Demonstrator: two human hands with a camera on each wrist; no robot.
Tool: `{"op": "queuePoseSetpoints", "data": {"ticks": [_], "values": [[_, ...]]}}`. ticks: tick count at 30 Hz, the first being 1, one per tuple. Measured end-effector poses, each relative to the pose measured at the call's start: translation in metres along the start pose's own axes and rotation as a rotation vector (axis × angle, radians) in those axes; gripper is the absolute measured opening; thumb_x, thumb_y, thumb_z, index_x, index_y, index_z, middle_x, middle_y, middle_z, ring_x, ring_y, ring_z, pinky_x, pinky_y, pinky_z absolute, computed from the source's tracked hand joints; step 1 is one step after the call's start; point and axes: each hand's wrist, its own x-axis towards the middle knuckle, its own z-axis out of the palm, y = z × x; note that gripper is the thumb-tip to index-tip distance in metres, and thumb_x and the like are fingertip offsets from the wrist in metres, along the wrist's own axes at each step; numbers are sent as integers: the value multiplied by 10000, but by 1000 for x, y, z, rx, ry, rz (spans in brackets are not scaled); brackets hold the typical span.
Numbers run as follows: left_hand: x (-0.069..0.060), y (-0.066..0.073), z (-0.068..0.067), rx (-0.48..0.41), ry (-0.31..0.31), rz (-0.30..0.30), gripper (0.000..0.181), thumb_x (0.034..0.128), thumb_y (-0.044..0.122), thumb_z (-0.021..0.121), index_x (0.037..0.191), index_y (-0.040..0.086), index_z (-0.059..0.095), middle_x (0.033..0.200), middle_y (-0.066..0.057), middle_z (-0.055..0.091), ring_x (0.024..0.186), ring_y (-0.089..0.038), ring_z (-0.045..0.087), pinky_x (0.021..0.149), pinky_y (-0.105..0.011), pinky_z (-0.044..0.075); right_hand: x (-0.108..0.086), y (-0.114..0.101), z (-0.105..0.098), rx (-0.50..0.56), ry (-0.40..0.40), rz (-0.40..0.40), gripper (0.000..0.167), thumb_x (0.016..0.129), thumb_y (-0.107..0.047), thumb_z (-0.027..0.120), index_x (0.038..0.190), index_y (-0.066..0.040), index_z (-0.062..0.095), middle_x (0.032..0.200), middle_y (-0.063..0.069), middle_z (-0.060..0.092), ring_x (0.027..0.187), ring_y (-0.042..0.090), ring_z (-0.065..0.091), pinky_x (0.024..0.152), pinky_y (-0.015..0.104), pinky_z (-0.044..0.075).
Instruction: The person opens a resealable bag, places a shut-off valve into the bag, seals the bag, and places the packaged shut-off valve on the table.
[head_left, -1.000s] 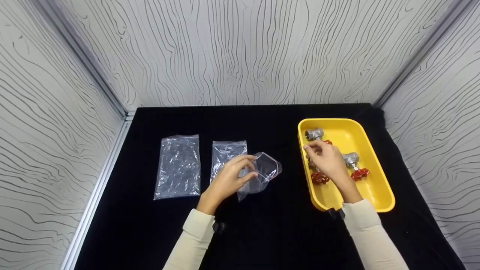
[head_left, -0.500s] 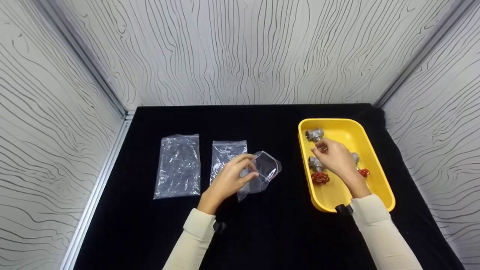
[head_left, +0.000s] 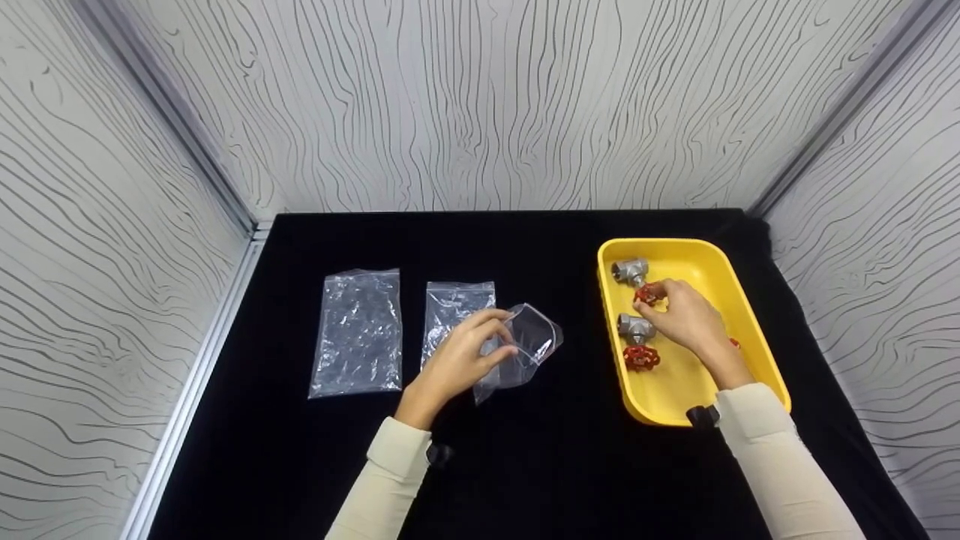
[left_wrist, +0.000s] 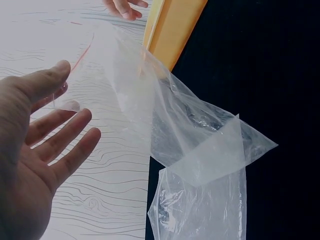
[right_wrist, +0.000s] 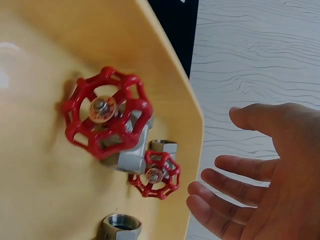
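"Which step?"
"Seemingly reaching: right hand (head_left: pixel 688 319), fingers spread, by the red-wheeled silver metal valve (head_left: pixel 632 271), far-left corner of the yellow plastic tray (head_left: pixel 677 396)."
"Left hand (head_left: pixel 459 358)?"
"Fingers curled, holding a clear plastic bag (head_left: pixel 534 334) open."
"Next?"
"Probably calls for gripping that valve."

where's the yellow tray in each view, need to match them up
Head: the tray sits on the right side.
Left wrist: part of the tray shows at the top, near the middle.
Right wrist: the tray fills most of the left side, cut off by the frame.
Shared landmark: the black cloth, visible in all three.
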Motion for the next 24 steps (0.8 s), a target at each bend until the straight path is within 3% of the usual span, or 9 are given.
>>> {"op": "queuePoseSetpoints", "data": {"ticks": [9, 16, 24], "values": [[-1, -1, 0, 3, 2, -7, 156, 977, 246, 778, 1002, 101, 726, 1397, -102, 683, 1269, -267, 672, 1066, -348, 581, 6, 5, 6, -96, -120, 11, 805, 978, -628, 659, 1389, 59, 571, 1360, 302, 641, 1187, 480, 630, 958, 703, 430], [-1, -1, -1, 16, 18, 24, 150, 983, 229, 772, 991, 87, 725, 1381, -118, 687, 1182, -250, 703, 1000, -328, 605, 9, 10, 13, -75, -209, 7, 850, 997, -639, 624, 1431, 85, 523, 1390, 350, 579, 1158, 452, 611, 968, 624, 509], [-2, 0, -1, 25, 25, 27, 145, 978, 226, 781, 993, 94, 723, 1374, -108, 692, 1200, -255, 699, 1007, -324, 602, 10, 14, 21, -92, -281, 45, 939, 1011, -593, 631, 1556, 125, 369, 1522, 448, 422, 1340, 608, 500, 1078, 720, 459]]}}
